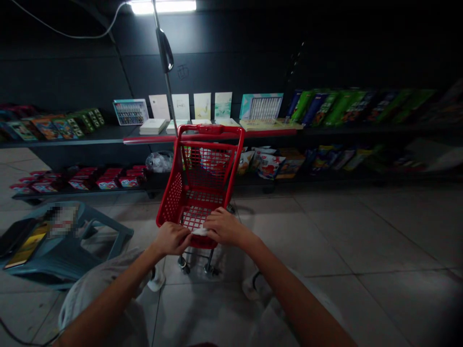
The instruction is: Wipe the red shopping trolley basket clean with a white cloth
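A small red plastic shopping cart [200, 185] stands on the tiled floor right in front of me, its red handle bar at the far end. My left hand [172, 238] and my right hand [223, 226] both rest at the cart's near rim with fingers curled. Between them they pinch a small white cloth or wipe [199, 232] against the rim. The cart's basket looks empty inside. My knees in light trousers show below my arms.
Dark store shelves [108, 132] with packaged goods, cards and boxes run along the back wall. A grey plastic stool [68, 241] with a phone and a yellow item on it stands at the left. A metal pole [167, 77] rises behind the cart.
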Motion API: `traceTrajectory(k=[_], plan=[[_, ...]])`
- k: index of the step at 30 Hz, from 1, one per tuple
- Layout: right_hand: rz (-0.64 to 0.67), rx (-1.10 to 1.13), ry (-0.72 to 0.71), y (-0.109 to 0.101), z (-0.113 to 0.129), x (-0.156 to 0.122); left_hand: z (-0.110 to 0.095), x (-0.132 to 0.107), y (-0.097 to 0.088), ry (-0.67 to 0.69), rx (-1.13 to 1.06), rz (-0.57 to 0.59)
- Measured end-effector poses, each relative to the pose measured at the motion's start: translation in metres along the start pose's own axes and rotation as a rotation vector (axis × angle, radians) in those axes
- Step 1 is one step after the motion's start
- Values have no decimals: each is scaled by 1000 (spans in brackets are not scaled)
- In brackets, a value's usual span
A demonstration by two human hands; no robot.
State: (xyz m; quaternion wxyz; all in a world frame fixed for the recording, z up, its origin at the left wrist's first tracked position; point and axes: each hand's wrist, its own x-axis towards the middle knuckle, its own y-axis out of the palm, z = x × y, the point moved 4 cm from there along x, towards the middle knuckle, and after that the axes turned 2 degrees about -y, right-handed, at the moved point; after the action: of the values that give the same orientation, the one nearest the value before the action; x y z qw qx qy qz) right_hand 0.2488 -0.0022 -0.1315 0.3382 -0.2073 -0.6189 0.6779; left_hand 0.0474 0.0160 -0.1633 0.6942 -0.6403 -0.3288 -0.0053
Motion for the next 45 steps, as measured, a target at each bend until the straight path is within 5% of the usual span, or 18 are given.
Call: traceTrajectory(k=[16, 26, 38, 45], plan=[[-205, -16, 163, -20, -51, 9, 50, 6, 2, -165, -2, 72], [-261, -126, 301, -31, -76, 4, 85, 3, -5, -115, -82, 50], [-506, -314, 526, -51, -126, -35, 136, 12, -4, -170, -105, 32], [-593, -366, 576, -70, -134, -65, 172, 33, 2, -419, -268, -6]])
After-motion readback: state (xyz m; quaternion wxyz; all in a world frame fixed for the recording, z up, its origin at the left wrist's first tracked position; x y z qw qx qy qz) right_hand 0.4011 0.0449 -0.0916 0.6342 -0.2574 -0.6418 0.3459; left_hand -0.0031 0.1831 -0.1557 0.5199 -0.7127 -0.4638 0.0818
